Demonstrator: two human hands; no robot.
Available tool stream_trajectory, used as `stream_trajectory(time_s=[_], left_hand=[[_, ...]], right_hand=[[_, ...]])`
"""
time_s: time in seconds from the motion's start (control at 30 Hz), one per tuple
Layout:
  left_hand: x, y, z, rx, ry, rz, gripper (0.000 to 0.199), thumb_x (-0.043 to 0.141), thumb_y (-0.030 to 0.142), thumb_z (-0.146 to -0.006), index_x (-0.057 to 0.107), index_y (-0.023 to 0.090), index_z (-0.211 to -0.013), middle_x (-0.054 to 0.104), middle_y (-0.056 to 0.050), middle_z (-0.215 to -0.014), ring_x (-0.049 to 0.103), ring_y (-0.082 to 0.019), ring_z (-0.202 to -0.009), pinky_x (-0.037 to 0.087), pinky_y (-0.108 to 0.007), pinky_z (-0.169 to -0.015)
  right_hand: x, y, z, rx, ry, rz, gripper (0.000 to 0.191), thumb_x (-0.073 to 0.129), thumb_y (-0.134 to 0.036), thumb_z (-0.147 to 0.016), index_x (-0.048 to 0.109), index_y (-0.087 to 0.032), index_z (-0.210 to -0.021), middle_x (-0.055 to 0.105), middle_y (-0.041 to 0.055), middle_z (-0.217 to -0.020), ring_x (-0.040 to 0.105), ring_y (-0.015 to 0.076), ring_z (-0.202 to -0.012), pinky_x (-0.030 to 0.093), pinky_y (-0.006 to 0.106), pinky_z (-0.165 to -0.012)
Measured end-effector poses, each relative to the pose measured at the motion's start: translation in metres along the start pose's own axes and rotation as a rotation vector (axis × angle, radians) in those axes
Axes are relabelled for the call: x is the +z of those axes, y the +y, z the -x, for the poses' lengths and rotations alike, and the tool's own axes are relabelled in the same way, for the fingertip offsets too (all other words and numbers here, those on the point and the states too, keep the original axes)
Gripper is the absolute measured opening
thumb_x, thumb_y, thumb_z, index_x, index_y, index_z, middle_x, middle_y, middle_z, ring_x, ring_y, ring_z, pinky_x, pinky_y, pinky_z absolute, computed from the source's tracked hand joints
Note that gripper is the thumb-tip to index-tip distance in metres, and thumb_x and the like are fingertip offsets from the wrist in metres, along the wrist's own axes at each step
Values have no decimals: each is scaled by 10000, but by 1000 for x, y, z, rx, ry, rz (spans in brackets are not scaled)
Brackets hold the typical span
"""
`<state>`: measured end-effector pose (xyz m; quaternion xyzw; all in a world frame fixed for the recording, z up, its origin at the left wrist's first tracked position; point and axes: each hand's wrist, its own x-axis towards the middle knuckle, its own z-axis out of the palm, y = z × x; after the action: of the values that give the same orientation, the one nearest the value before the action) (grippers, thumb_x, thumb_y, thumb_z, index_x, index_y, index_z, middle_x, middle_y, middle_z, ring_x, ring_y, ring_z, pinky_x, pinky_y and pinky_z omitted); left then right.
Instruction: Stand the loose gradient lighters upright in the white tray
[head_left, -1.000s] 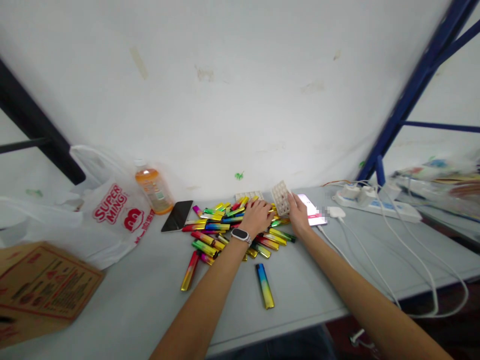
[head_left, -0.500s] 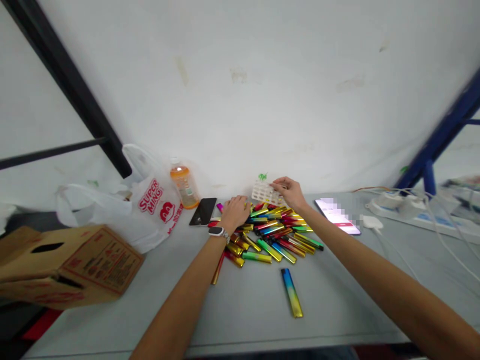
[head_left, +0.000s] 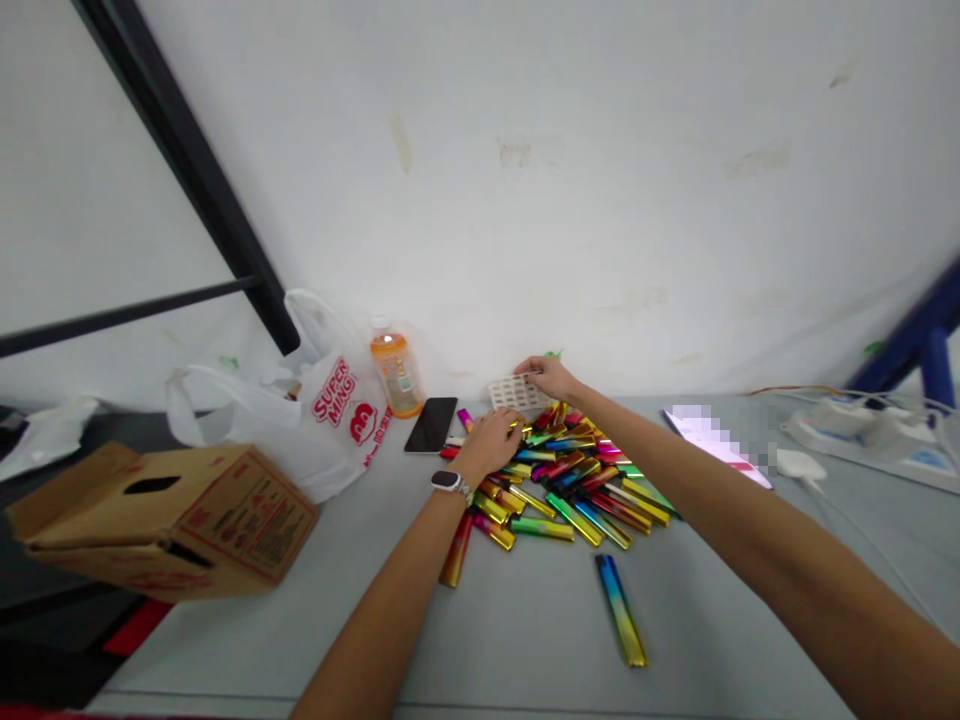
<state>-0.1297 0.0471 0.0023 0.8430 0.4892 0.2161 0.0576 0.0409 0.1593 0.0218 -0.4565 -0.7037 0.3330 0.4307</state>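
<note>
A heap of shiny lighters (head_left: 570, 465) in gold, red, green and blue lies on the grey table. My right hand (head_left: 553, 378) grips the right end of a white slotted tray (head_left: 516, 392), tilted up behind the heap near the wall. My left hand (head_left: 491, 442), with a watch on its wrist, is at the heap's left side, just in front of the tray. Its fingers are curled around a gold-coloured lighter (head_left: 516, 427), mostly hidden by the hand. One blue-to-yellow lighter (head_left: 621, 612) lies apart near the front.
On the left stand a cardboard box (head_left: 217, 520), a white plastic bag (head_left: 300, 440) and an orange-labelled bottle (head_left: 397, 370). A dark phone (head_left: 432, 425) lies beside the heap. At right are a lit phone (head_left: 716, 445), a white charger (head_left: 799, 466) and a power strip (head_left: 877, 440).
The view has turned left, so the table things appear farther right. My right hand has brought the tray leftward, closer to my left hand, which stays at the heap.
</note>
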Motion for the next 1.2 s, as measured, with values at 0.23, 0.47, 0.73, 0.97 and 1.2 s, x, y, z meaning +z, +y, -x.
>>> stream_trajectory(time_s=[0.23,0.47,0.73,0.97,1.2], left_hand=[[-5,5,5,-42,50,-32,225,441,263,-964,656,198,-975,691,-71,-1073,619,-214,-1032,461,-351,-929],[-11,-1,11,-176,135,-128,227,446,277,-963,649,193,-1022,649,-86,-1154,575,-238,-1106,434,-374,-960],[-4,-16,18,-401,114,-193,402,344,395,-1002,626,129,-1110,627,-177,-1199,552,-287,-1179,395,-431,-1039],[11,-6,13,-263,164,-67,357,376,346,-991,606,104,-1117,639,-197,-1170,595,-267,-1120,424,-393,-1013],[14,-11,12,-205,196,-5,304,387,283,-988,598,116,-1129,637,-172,-1155,588,-253,-1130,421,-391,-1039]], right_hand=[[1,6,16,-296,-77,430,349,533,-87,-797,766,-151,-1049,726,100,-1029,633,222,-945,470,374,-940],[-2,0,36,-357,-161,922,409,561,-103,-843,682,-170,-1227,604,135,-1224,514,264,-1163,386,395,-1010],[-13,-7,88,-126,24,877,366,439,-359,-994,669,-165,-1201,623,148,-1254,511,286,-1195,367,432,-1008],[-15,0,116,-132,-16,746,348,412,-277,-1007,683,-138,-1175,654,151,-1200,584,229,-1120,407,343,-1001],[-25,3,115,-148,-38,617,338,438,-164,-963,662,-107,-1209,649,159,-1198,583,218,-1134,409,350,-1041]])
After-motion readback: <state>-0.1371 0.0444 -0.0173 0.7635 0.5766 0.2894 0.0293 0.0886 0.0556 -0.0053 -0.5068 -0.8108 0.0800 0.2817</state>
